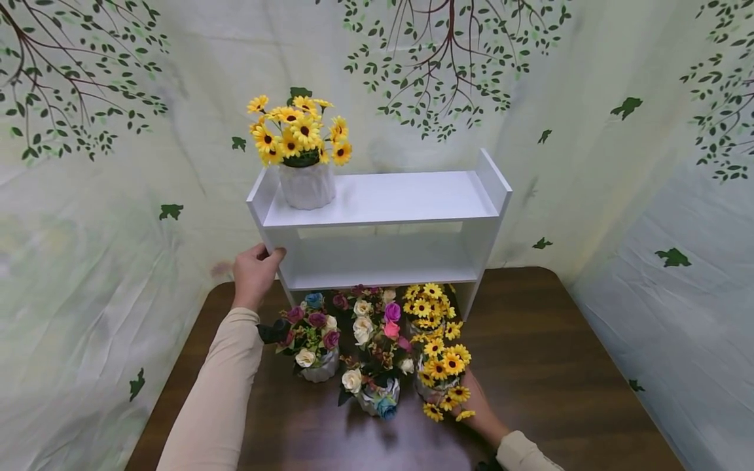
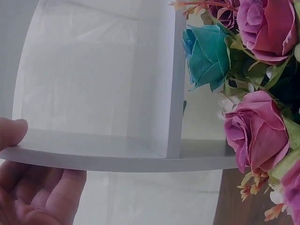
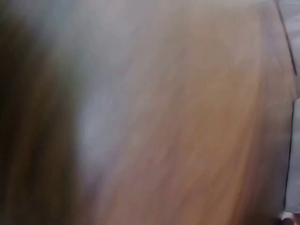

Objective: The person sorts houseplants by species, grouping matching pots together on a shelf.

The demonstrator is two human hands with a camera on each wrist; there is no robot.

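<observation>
My left hand grips the left side panel of a white two-tier shelf, thumb on one face and fingers on the other in the left wrist view. On the right, my right hand holds a pot of yellow daisy-like flowers low at its side; blooms hide most of the fingers. The right wrist view is badly blurred. Beside that pot stand a middle pot of mixed roses and a left pot of roses, whose purple and teal blooms fill the left wrist view's right side.
Another pot of yellow flowers stands on the shelf's top tier at the left. More yellow flowers are under the shelf at the right. The dark wooden table backs onto a leaf-printed cloth.
</observation>
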